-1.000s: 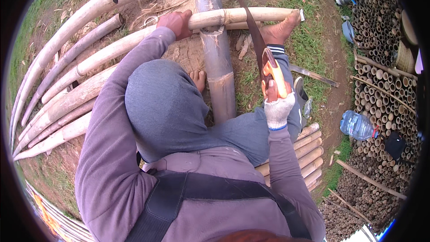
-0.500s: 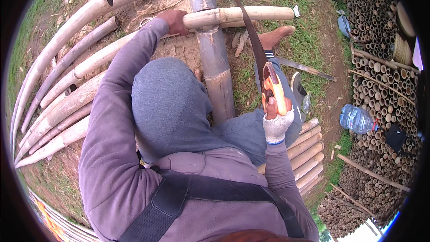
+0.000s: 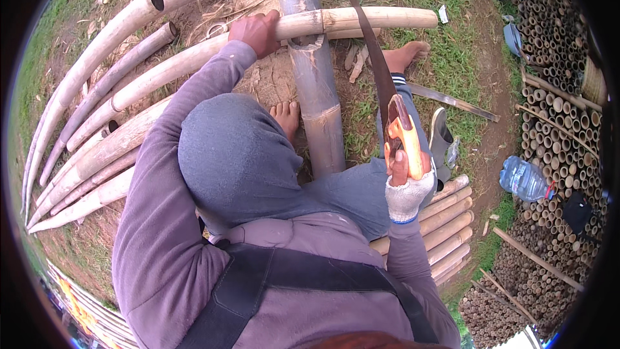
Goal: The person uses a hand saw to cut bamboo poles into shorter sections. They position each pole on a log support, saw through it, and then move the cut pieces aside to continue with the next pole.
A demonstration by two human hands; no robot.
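My bare left hand (image 3: 257,33) is closed over a pale bamboo pole (image 3: 381,18), which lies across a thick grey bamboo log (image 3: 321,94). Beneath the pole, a notch shows in the log's top. In my right hand (image 3: 411,187), which wears a white fingerless glove, is the orange handle of a handsaw (image 3: 405,134). Its long dark blade slants up and away, crossing the pole to the right of the log. Whether the teeth have cut into the bamboo cannot be made out. The pole's right end sticks out past the blade, over the grass.
Several long bamboo poles (image 3: 123,84) lie to the left. Cut lengths (image 3: 445,226) sit beside my right leg. At the right are stacked bamboo pieces (image 3: 549,136), with a clear plastic bottle (image 3: 524,179) on them. My bare feet (image 3: 284,118) flank the log; a boot (image 3: 440,132) stands nearby.
The whole view has shifted slightly, and more of my left foot shows. Both hands keep their holds, and the saw stays across the pole with little visible movement.
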